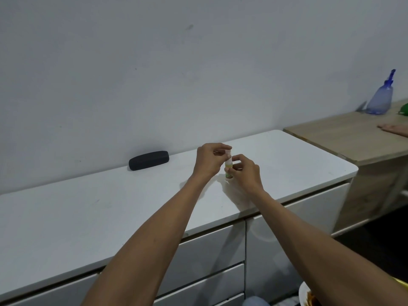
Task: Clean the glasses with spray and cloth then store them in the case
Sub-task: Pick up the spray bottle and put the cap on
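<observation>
A small spray bottle with a green and yellow label stands upright over the white cabinet top. My right hand grips its body from the right. My left hand pinches the clear cap at its top. A closed black glasses case lies near the wall, to the left of my hands. No glasses or cloth are in view.
A wooden table adjoins the cabinet on the right, with a blue spray bottle, a green object and a pinkish item on it. Drawers run below the cabinet top. A plate edge shows at bottom right.
</observation>
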A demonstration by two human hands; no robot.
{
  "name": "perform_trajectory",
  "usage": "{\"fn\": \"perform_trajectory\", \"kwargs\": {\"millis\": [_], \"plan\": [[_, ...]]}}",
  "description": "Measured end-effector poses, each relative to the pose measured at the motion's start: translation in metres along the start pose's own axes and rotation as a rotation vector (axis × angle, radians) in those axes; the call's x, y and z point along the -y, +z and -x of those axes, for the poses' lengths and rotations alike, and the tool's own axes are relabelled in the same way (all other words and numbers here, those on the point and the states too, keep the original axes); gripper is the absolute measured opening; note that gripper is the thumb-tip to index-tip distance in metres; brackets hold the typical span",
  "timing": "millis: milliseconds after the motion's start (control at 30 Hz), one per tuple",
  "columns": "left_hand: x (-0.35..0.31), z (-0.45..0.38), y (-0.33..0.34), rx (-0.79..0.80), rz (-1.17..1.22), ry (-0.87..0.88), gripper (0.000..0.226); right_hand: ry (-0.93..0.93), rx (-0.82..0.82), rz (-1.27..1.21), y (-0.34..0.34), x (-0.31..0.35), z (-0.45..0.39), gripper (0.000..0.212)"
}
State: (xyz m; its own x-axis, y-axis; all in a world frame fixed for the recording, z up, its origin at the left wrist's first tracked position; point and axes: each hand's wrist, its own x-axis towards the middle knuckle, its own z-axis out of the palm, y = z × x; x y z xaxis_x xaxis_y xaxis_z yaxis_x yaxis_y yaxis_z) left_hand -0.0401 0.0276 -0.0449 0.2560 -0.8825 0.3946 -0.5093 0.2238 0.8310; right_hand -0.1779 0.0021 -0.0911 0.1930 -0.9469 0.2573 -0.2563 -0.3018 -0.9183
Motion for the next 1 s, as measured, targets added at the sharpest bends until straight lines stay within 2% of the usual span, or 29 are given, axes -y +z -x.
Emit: {"fn": "perform_trajectory", "kwargs": {"millis": [133,200,333,467,567,733,1000], "plan": [[0.005,0.004,-0.011,0.054,-0.039,-0.042,0.039,0.002,-0.008,0.015,0.003,-0.001,0.000,0.021],[0.015,0.008,-0.021,0.051,-0.089,-0.077,0.040,0.006,-0.014,0.027,0.004,0.000,0.001,0.024],[0.048,0.024,-0.052,0.027,-0.371,-0.147,0.047,0.002,-0.038,0.070,0.007,0.000,0.001,0.028],[0.090,0.046,-0.090,-0.028,-0.525,-0.236,0.059,-0.002,-0.011,0.071,0.013,0.004,-0.002,0.026],[0.107,0.050,-0.112,-0.010,-0.663,-0.284,0.071,-0.017,0.030,0.064,0.025,0.011,-0.007,0.026],[0.119,0.039,-0.122,0.052,-0.877,-0.306,0.084,-0.025,0.069,0.028,0.061,0.025,-0.023,0.022],[0.135,0.017,-0.122,0.077,-0.958,-0.297,0.094,-0.041,0.112,-0.019,0.139,0.043,-0.077,0.024]]}}
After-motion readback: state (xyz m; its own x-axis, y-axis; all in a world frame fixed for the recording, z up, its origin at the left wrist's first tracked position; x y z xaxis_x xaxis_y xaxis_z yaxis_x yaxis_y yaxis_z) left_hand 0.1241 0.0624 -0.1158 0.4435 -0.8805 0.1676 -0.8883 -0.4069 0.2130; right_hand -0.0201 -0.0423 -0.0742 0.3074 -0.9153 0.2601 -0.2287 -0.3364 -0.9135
